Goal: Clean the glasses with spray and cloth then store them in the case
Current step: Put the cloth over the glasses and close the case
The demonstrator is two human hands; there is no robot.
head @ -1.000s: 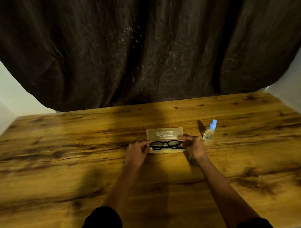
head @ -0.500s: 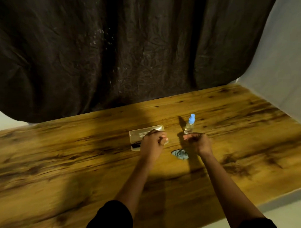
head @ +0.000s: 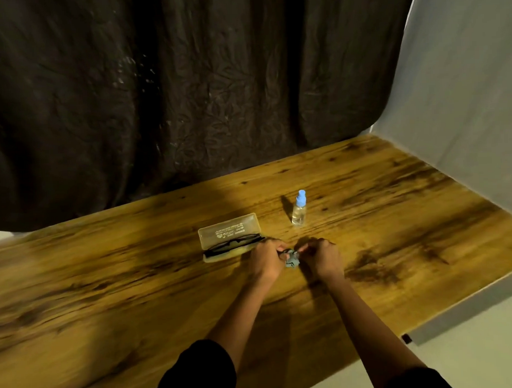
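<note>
- Surface (head: pixel 107 286): wooden, across the lower frame.
- Case (head: pixel 230 231): clear plastic, lid open, set at centre frame.
- Glasses (head: pixel 233 243): dark frame, laid in the case's near half. Judged light, thin-armed and fragile, with lenses easily smeared; best taken at the frame ends.
- Left hand (head: pixel 265 258): grip closed in a pinch on the cloth.
- Cloth (head: pixel 292 261): small, blue-grey, soft, crumpled; held between both hands.
- Spray bottle (head: pixel 299 211): upright, untouched, just above the hands in the frame.
- Right hand (head: pixel 321 257): grip likewise pinched on the cloth.
</note>
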